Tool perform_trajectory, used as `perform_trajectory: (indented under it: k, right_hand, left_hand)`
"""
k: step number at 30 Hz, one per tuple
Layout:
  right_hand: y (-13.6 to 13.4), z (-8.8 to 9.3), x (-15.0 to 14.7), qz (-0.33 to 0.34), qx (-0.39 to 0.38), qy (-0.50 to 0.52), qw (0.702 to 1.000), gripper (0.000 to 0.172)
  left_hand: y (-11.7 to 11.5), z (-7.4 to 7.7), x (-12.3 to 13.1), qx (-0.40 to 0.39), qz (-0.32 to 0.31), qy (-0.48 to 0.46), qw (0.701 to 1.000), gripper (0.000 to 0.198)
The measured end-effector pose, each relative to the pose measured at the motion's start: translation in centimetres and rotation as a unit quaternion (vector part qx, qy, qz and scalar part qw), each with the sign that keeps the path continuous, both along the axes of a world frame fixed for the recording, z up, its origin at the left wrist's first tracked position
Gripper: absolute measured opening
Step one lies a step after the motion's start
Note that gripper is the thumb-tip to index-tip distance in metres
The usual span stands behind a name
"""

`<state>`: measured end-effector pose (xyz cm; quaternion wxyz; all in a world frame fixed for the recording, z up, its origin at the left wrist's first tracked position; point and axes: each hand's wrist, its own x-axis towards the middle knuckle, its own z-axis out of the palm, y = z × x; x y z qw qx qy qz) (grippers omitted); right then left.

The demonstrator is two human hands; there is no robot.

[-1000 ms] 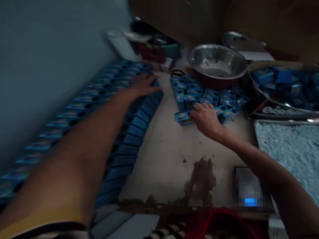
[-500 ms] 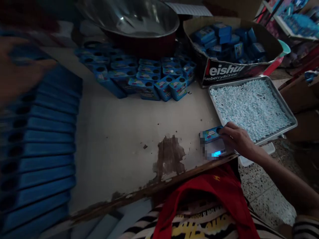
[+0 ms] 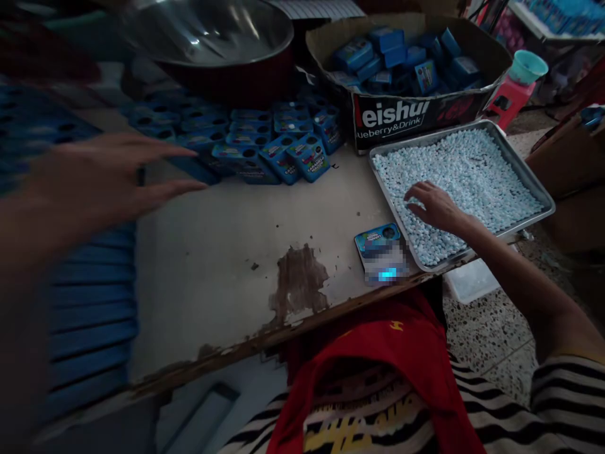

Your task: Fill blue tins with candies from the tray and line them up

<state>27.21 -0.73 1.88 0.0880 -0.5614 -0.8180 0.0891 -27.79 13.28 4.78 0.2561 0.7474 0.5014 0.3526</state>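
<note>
Blue box point(image 3: 373, 236) lies on the scale point(image 3: 386, 260) beside the metal tray point(image 3: 438, 265), where the right hand point(image 3: 435, 205) bends over small pale pieces point(image 3: 486, 170), its grip I cannot tell, while the left hand point(image 3: 99, 180) is released, fingers parted.

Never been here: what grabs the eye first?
Probably the shallow rectangular metal tray of pale blue pellets at right, the bare right hand over it. To its left, a blue display glows near a flat blue box. A wide, shiny metal bowl stands at back left.
</note>
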Motion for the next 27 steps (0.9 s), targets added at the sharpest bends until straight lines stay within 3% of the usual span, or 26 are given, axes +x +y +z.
perform_trajectory:
  k: [3, 6, 8, 11, 13, 15, 16, 19, 21, 24, 27]
  right_hand:
    - [0.1, -1.5, -0.5, 0.068, -0.021, -0.094, 0.993, 0.043]
    - [-1.2, -1.5, 0.2, 0.099, -0.015, -0.163, 0.982, 0.037]
    - [-1.5, -1.0, 1.6, 0.099, -0.025, -0.185, 0.977, 0.027]
    - [-1.1, -0.2, 4.2, 0.033, -0.049, -0.117, 0.991, 0.016]
    - [-0.7, 0.2, 5.7, -0.059, -0.064, 0.008, 0.996, 0.009]
    - [-0.4, 0.6, 6.8, -0.173, -0.094, 0.187, 0.963, 0.012]
    - [-0.3, 0.9, 7.0, -0.229, -0.117, 0.282, 0.924, 0.018]
    - [-0.5, 2.0, 7.0, -0.343, -0.213, 0.502, 0.765, 0.027]
    - [-0.8, 2.7, 6.4, -0.366, -0.242, 0.562, 0.701, 0.025]
    - [-1.4, 3.2, 5.0, -0.351, -0.245, 0.576, 0.696, 0.016]
    - [-2.2, 2.6, 4.1, -0.319, -0.251, 0.541, 0.736, 0.02]
  left_hand:
    - [-1.5, -0.4, 3.2, 0.035, -0.07, 0.17, 0.982, 0.093]
    - [-2.1, -1.4, 4.6, 0.03, -0.09, 0.206, 0.974, 0.081]
    - [-1.9, -2.4, 4.9, 0.023, -0.103, 0.214, 0.971, 0.095]
    - [-1.6, -4.1, 5.3, 0.026, -0.143, 0.223, 0.964, 0.115]
    - [-1.7, -4.8, 6.0, 0.004, -0.156, 0.217, 0.964, 0.106]
    - [-2.2, -5.0, 6.8, -0.038, -0.142, 0.188, 0.971, 0.089]
    - [-2.5, -4.9, 7.2, -0.056, -0.136, 0.168, 0.975, 0.082]
    - [-3.5, -4.6, 7.9, -0.066, -0.151, 0.127, 0.978, 0.077]
    - [-4.3, -4.5, 8.2, -0.064, -0.172, 0.115, 0.976, 0.083]
    - [-6.0, -4.9, 8.9, -0.087, -0.191, 0.086, 0.974, 0.097]
    - [-9.0, -5.9, 10.8, -0.089, -0.188, 0.042, 0.977, 0.109]
